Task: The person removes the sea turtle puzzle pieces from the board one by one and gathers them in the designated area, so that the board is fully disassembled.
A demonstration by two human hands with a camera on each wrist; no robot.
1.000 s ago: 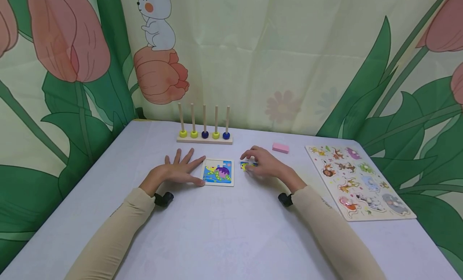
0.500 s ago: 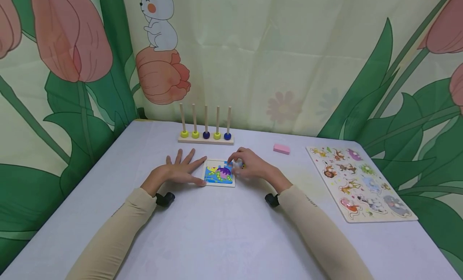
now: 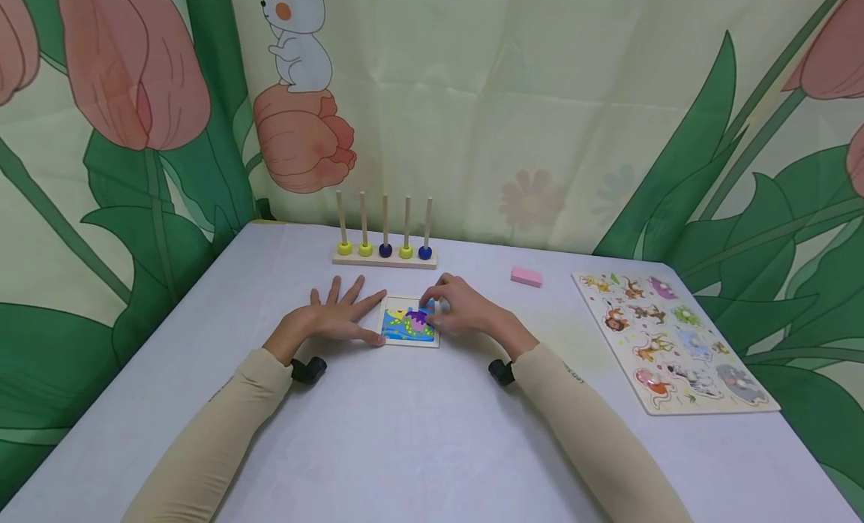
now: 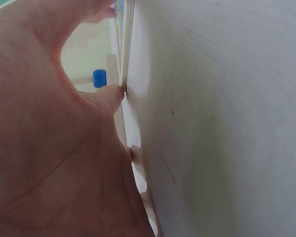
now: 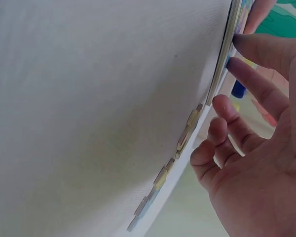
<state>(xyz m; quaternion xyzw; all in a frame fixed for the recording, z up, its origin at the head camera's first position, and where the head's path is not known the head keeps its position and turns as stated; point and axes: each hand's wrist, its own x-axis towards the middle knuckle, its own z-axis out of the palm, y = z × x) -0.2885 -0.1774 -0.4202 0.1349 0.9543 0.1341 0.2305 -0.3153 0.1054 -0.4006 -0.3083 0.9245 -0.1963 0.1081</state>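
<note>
A small square jigsaw puzzle (image 3: pixel 405 329) in a pale wooden frame lies on the white table, its picture blue, purple and yellow. My left hand (image 3: pixel 331 322) is spread flat at its left side, with thumb and index finger touching the frame's edge. Over the puzzle's upper right part, my right hand (image 3: pixel 466 307) pinches a small bluish puzzle piece (image 3: pixel 430 305) between thumb and index finger against the board; the fingers largely cover it. In the right wrist view, loose puzzle pieces (image 5: pixel 188 131) lie flat on the table below that hand; the head view hides them.
Behind the puzzle stands a wooden peg rack (image 3: pixel 385 260) with yellow and dark blue beads. A pink block (image 3: pixel 526 277) lies to the back right. An animal puzzle board (image 3: pixel 637 343) occupies the right side. A printed curtain (image 3: pixel 459 133) hangs behind the table.
My right hand has moved left from a loose piece on the table to the puzzle's upper right part, then shifted slightly further in. The left hand has stayed by the frame.
</note>
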